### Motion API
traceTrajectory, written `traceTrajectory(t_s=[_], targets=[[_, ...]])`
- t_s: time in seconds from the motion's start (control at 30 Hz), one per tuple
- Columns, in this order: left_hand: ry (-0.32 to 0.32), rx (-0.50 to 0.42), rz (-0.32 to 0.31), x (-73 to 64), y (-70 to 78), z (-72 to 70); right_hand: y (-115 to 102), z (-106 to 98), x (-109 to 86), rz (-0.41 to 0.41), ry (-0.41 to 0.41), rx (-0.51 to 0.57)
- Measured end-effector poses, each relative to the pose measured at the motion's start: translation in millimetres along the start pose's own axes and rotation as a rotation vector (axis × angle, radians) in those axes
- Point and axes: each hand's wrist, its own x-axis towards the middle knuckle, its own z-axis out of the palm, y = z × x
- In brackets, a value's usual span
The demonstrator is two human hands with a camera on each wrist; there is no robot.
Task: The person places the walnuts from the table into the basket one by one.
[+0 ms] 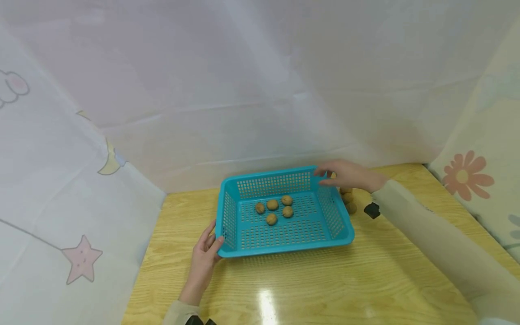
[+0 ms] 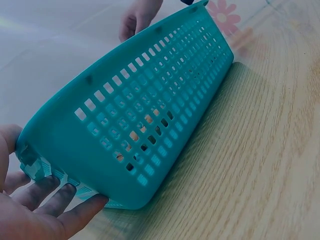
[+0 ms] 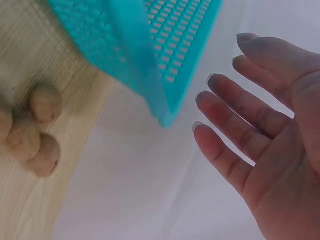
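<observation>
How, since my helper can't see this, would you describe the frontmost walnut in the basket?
First find the wooden table, then the blue basket held by the left hand. Inside lie five walnuts; the frontmost walnut sits lowest in the head view, below the other four.

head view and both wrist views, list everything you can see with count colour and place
table: 1, yellowish wood, under everything
basket: 1, blue, on the table
walnuts in the basket: 5, brown, on its floor
loose walnuts: at least 4, brown, on the table right of the basket
sheeting: count unclear, pale, behind and beside the table
star print: 1, pink, left sheeting
flower print: 1 plain, red, right sheeting; other prints partial or faint
black wrist pieces: 2, one per wrist
sleeves: 2, beige, on the arms
left hand: 1, gripping the basket's left end
right hand: 1, empty, at the basket's far right corner
</observation>
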Motion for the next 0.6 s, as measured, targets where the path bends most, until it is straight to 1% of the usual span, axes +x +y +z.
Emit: traceTrajectory(t_s=[0.13,0.33,0.53,0.6], targets=[[0.004,0.002,0.005,-0.4,-0.5,0.0,9.0,-3.9,-13.1,0.043,0.033,-0.022],[-0.002,0.011,0.022,-1.0,-2.0,-0.4,22.6,-6.1,-36.6,0.092,0.096,-0.016],[-0.004,0.014,0.022,0.2,-2.7,-1.2,35.7,1.4,-60.1,0.156,0.055,0.023],[-0.003,0.018,0.021,0.7,-3.0,-1.2,40.3,6.2,-66.0,0.161,0.042,0.020]])
